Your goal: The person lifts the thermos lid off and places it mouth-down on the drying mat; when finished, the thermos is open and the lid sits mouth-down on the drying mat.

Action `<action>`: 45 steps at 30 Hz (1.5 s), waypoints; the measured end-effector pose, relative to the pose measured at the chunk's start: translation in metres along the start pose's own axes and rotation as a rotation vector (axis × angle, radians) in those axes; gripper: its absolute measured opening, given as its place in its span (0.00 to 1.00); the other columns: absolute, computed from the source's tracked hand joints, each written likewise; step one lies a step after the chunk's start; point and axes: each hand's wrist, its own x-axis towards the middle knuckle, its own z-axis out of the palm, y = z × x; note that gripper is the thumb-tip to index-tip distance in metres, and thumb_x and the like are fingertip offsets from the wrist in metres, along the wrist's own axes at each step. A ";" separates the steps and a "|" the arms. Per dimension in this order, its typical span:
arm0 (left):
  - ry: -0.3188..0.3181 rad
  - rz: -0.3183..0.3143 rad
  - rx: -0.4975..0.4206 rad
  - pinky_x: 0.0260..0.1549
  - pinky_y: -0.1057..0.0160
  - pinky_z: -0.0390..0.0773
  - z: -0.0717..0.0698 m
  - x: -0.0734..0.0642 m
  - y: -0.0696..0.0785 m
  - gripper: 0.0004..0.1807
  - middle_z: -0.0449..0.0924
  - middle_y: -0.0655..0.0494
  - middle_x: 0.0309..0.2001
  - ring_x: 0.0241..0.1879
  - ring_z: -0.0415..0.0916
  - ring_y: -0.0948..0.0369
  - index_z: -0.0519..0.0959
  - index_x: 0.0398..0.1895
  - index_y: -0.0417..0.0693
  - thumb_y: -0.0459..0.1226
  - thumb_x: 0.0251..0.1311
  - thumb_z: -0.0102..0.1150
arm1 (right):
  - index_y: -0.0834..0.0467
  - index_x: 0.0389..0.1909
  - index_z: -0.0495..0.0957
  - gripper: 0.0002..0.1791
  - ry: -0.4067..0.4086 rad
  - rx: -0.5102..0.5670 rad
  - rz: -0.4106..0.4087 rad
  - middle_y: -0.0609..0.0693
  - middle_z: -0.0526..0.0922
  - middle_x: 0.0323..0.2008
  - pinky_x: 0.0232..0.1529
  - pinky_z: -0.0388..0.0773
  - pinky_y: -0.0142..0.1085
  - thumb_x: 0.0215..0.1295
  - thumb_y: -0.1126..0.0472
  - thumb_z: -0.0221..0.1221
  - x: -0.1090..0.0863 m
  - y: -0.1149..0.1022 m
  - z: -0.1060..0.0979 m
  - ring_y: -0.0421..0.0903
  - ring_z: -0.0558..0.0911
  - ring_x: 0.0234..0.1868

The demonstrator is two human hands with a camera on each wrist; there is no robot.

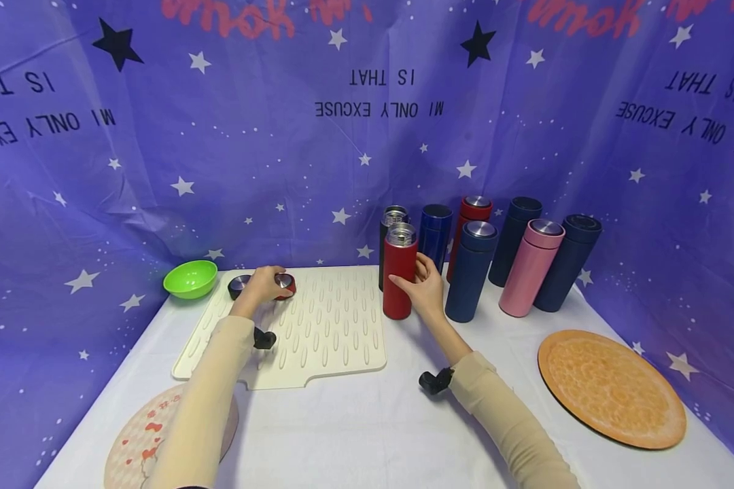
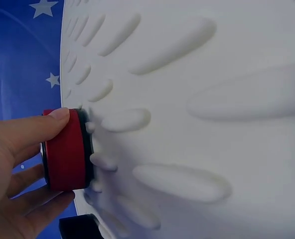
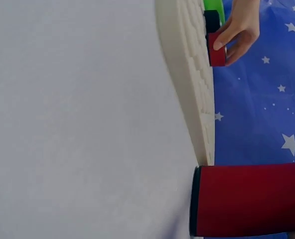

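Observation:
My left hand [image 1: 264,285] pinches a red bottle lid [image 2: 65,149] between thumb and fingers, low over the far left part of a cream ridged drying mat [image 1: 327,319]. Just left of it on the mat sits a black lid [image 1: 239,286] with a silvery top. On the other side, my right hand [image 1: 427,286] grips a red thermos bottle [image 1: 399,282] around its body. That bottle is upright and lidless, its steel mouth showing, by the mat's right edge. Close behind it stands a lidless black bottle [image 1: 382,248], partly hidden.
Right of the red thermos several lidded bottles stand in a group, among them a blue bottle [image 1: 469,278] and a pink bottle [image 1: 531,272]. A green bowl [image 1: 191,280] is at the far left. Round mats lie at front left [image 1: 122,448] and right [image 1: 612,387].

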 end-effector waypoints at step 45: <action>0.068 0.084 -0.108 0.58 0.37 0.65 0.002 -0.181 0.023 0.43 0.69 0.27 0.58 0.60 0.64 0.32 0.68 0.62 0.27 0.42 0.46 0.75 | 0.71 0.63 0.67 0.37 -0.126 -0.355 -0.311 0.65 0.72 0.62 0.63 0.66 0.45 0.50 0.73 0.70 -0.057 -0.121 -0.058 0.59 0.69 0.64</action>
